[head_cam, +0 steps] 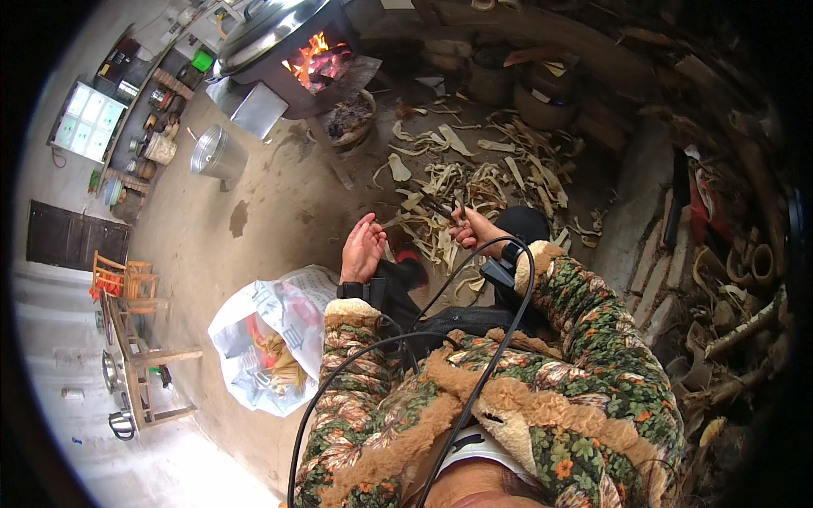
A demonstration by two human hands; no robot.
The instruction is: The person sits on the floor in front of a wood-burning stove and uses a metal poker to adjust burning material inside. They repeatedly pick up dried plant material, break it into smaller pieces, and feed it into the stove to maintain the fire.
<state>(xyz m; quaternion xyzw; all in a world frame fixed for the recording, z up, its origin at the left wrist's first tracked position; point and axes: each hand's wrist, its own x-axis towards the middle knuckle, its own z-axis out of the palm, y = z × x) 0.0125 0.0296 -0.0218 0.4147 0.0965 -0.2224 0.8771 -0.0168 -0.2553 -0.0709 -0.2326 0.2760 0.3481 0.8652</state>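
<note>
My left hand [363, 249] is raised palm up with its fingers together, slightly curled, over the floor near my knee; nothing shows in it. In my right hand [473, 230] are the handles of dark metal tongs [443, 208], whose far end points left over a heap of dry, pale husks or peelings [486, 184] on the floor. Beside my left forearm stands an open white plastic sack [254, 343] with dry, yellowish husks [279, 365] and something red inside.
A fire [317, 60] burns in a stove under a large lidded pot [267, 32], ahead. Below it lies a basin of ash [346, 117]. A metal bucket [219, 155] stands left on the floor. Firewood [660, 279] lies at right. Black cables [483, 374] cross my lap.
</note>
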